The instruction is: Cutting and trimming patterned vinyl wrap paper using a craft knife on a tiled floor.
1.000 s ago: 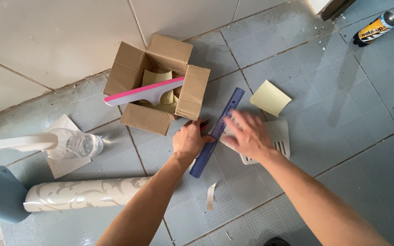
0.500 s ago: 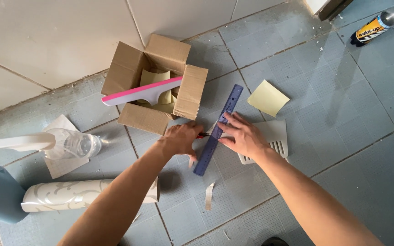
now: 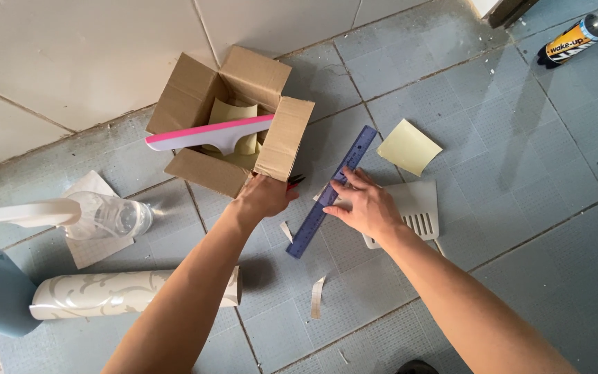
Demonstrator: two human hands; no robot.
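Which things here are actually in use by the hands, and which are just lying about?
In use: left hand on a red-and-black tool; right hand pressing the blue ruler on the white sheet.

Lying about: cardboard box, spray bottle, wallpaper roll, yellow paper, can.

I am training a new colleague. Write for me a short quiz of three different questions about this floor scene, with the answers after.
1. True or false: the right hand presses on the blue ruler.
2. Which thing lies across the open cardboard box?
A. a pink and white tool
B. a spray bottle
C. a roll of wallpaper
3. Fill in: the left hand is at the box's near corner and holds something red and dark, too hidden to name; the yellow paper lies to the ____ of the ruler in the picture.

Key: 1 true; 2 A, the pink and white tool; 3 right.
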